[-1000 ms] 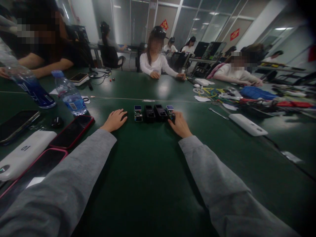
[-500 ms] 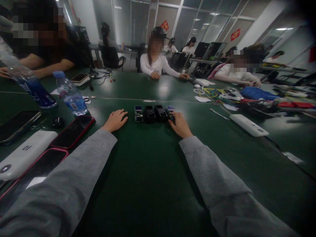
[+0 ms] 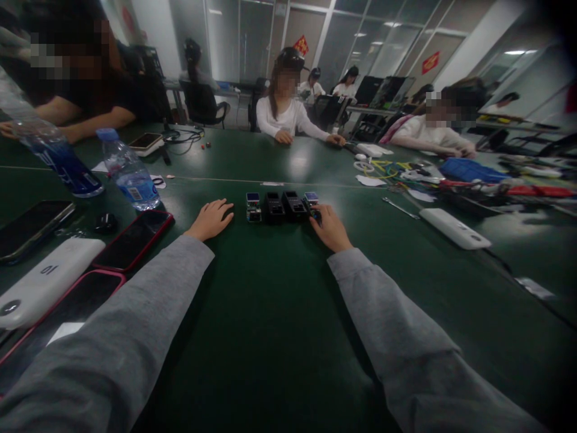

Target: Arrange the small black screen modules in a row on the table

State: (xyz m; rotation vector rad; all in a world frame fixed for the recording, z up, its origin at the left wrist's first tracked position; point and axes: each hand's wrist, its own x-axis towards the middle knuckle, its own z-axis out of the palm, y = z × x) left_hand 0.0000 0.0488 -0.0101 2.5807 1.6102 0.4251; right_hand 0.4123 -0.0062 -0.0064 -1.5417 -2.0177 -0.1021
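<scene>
A short row of small electronic modules lies on the green table [image 3: 270, 313] ahead of me: a blue-topped one [image 3: 253, 207] at the left, two black ones [image 3: 283, 206] in the middle, another blue-topped one [image 3: 311, 199] at the right. My left hand [image 3: 210, 219] rests flat on the table just left of the row, fingers stretched out, holding nothing. My right hand [image 3: 330, 228] lies at the right end of the row with its fingertips on the right-hand module; the fingers are curled over it.
Two water bottles [image 3: 128, 174] stand at the left, with several phones [image 3: 133, 238] and a white power bank [image 3: 42, 281] nearer me. Another white power bank [image 3: 456, 228] lies at the right beside cables and tools [image 3: 406, 171]. Other people sit across the table.
My right hand has shifted slightly toward me along the right-hand module. My left hand has stayed put.
</scene>
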